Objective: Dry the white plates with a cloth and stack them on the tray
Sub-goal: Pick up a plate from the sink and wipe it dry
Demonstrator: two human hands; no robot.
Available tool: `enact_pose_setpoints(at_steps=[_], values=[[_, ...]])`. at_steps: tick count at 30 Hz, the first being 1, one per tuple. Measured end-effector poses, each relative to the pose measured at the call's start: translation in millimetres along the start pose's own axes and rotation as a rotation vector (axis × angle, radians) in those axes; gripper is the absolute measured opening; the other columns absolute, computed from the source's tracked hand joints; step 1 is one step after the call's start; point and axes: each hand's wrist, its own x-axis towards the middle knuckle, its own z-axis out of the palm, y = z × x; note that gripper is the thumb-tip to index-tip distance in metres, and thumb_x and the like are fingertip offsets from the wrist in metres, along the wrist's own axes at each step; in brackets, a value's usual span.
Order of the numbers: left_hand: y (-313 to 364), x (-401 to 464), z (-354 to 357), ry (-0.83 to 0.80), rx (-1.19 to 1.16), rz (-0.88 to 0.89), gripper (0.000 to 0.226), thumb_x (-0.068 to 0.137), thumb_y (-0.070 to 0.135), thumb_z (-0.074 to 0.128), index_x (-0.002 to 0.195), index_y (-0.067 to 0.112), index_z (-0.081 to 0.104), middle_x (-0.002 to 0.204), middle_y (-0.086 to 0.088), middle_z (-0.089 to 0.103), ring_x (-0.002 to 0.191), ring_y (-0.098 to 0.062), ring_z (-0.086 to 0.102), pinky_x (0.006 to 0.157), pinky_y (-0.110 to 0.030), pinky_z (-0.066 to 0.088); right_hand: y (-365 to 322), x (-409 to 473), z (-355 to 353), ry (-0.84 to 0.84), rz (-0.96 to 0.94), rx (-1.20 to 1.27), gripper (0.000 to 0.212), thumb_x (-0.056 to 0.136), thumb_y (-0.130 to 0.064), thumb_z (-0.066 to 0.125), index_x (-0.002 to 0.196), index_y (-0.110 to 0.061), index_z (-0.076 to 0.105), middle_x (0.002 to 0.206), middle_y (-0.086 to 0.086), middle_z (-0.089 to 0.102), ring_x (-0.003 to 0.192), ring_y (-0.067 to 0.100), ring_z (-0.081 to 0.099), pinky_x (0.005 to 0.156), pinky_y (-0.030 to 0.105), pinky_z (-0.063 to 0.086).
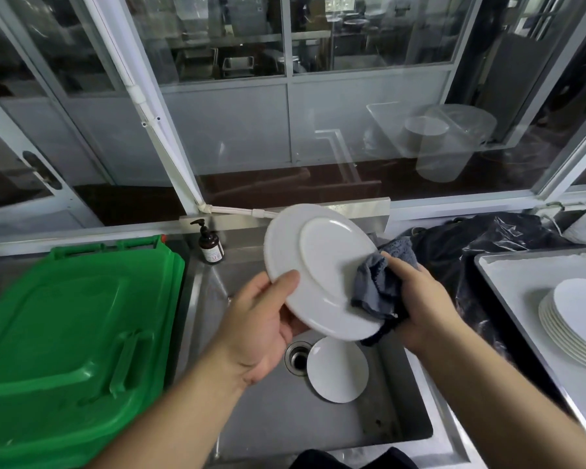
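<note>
Head view: plate tilted over sink, cloth working its underside

Head view, looking down at both hands over a steel sink. Left hand clamped on the lower-left rim of a white plate, thumb on the near face, fingers curled behind, hidden by the plate. Plate held tilted with its underside and foot ring toward the camera, probably so the cloth reaches the whole back and drips fall into the basin rather than onto the desk. Right hand bunched around a grey-blue microfibre cloth, pressing it against the plate's lower-right edge; cloth wrapped over the rim, a dark corner hanging below.

Second white plate lying in the sink just beside the drain, apparently waiting its turn. Stack of white plates already sitting on a metal tray at the right, near enough for a short reach once this one is dry. Judging by that, well into the job, with at least two plates left.

Green plastic lid filling the left side, clear of the work. Brown pump bottle standing at the sink's back corner; label pale with a reddish mark, writing too small to read. Black plastic bag crumpled behind the tray. No other brands or text legible.
</note>
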Motion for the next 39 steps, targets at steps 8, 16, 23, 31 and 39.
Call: enact_pose_setpoints(at_steps=[8,16,23,31,39], values=[[-29,10,30,0.111,0.076,0.152,0.040,0.109,0.006,0.052,0.094,0.024,0.085,0.107,-0.012,0.082,0.098,-0.023,0.079,0.075,-0.029,0.063,38,-37,21,0.018,-0.196,-0.275,0.034,0.081,-0.055,0.072,0.112,-0.039,0.073,0.104,-0.003,0.081,0.098,0.027,0.079,0.076,0.053,0.063],[-33,7,24,0.015,0.229,0.044,0.021,0.111,0.018,0.052,0.115,0.007,0.070,0.108,-0.016,0.080,0.096,-0.027,0.079,0.067,-0.034,0.064,26,-50,20,-0.291,-0.432,-0.694,0.065,0.084,-0.071,0.058,0.147,-0.057,0.052,0.147,-0.029,0.060,0.139,-0.004,0.054,0.119,0.036,0.044],[-36,-4,15,-0.153,0.276,0.026,0.024,0.097,0.026,0.060,0.101,0.016,0.081,0.107,-0.015,0.081,0.100,-0.021,0.077,0.077,-0.032,0.062,-14,-26,19,-0.556,-0.746,-1.047,0.054,0.096,-0.053,0.063,0.147,-0.051,0.046,0.162,-0.027,0.041,0.159,-0.002,0.025,0.132,0.036,0.020],[-46,-17,14,-0.148,0.709,0.267,0.044,0.091,0.048,0.055,0.103,0.008,0.069,0.097,-0.021,0.073,0.084,-0.015,0.063,0.076,-0.048,0.057,-15,-5,30,-0.209,-0.553,-0.647,0.015,0.092,-0.060,0.065,0.097,-0.049,0.073,0.097,-0.019,0.078,0.091,-0.003,0.071,0.088,0.032,0.053],[-55,-26,18,-0.084,0.976,0.314,0.012,0.092,0.035,0.052,0.087,0.029,0.061,0.070,0.002,0.063,0.059,-0.002,0.044,0.054,-0.019,0.038,13,-20,22,-0.057,-0.126,-0.276,0.057,0.077,-0.070,0.069,0.125,-0.037,0.071,0.116,-0.005,0.079,0.111,0.023,0.075,0.104,0.053,0.056]])
